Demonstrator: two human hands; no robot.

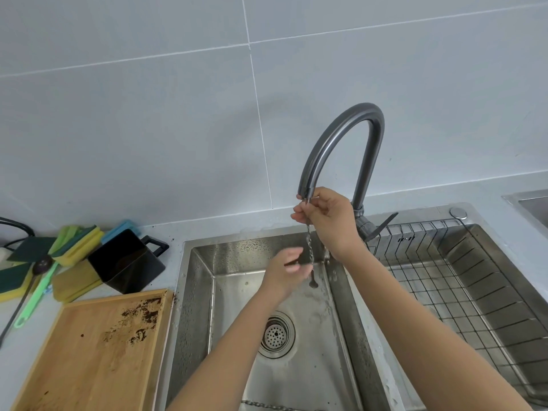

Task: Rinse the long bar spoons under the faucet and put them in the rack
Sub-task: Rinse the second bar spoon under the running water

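My right hand (327, 216) pinches the top of a long twisted bar spoon (310, 253), which hangs upright just under the spout of the grey arched faucet (341, 143). The spoon's bowl points down over the steel sink (195, 292). My left hand (286, 269) is lower, blurred, with fingers around the spoon's lower stem near the bowl. Another twisted spoon handle (267, 406) lies on the sink bottom at the lower edge. A wire rack (444, 277) sits in the right basin, with nothing visible in it.
A wooden tray (89, 351) with dark coffee grounds lies left of the sink. Behind it stand a black container (124, 262), several sponges (74, 244) and a green brush (35, 295). The drain strainer (275, 333) is in the sink's middle.
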